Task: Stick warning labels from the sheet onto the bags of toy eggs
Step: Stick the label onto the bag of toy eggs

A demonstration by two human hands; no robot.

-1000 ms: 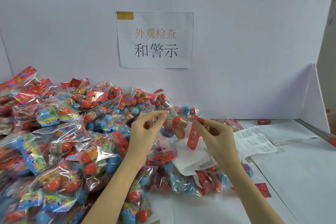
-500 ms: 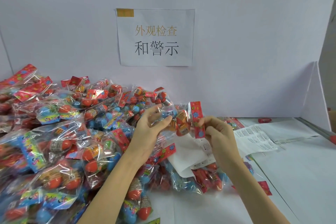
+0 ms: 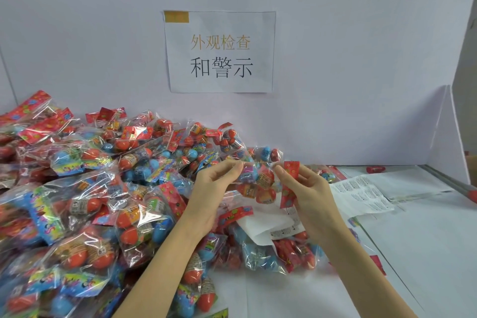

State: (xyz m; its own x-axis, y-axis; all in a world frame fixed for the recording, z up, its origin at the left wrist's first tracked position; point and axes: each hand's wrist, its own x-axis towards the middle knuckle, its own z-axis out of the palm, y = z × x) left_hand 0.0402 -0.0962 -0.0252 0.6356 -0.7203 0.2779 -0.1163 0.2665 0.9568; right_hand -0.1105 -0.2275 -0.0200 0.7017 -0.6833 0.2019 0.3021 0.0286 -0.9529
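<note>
Below the paper sign (image 3: 220,51) taped to the white back wall, a person holds one clear bag of toy eggs (image 3: 259,179) up in the air between both hands. Its long axis runs roughly level, left to right, and its red header card (image 3: 289,183) points to the right, hanging down at that end. Through the crinkled film show orange and blue eggs with small printed bands. Left hand (image 3: 215,188) pinches the bag's left end between thumb and curled fingers; right hand (image 3: 307,188) grips the header end, fingers folded round the red card. Straight under the held bag, lower than the sign, a white label sheet (image 3: 268,224) lies partly over other bags, with small printed labels along its right edge. Left of the sign and below it, a large heap of bags (image 3: 85,196) covers the worktop (image 3: 426,253). Right of the sheet lies a printed paper (image 3: 361,196), and a lone red egg (image 3: 375,169) rests by the wall
</note>
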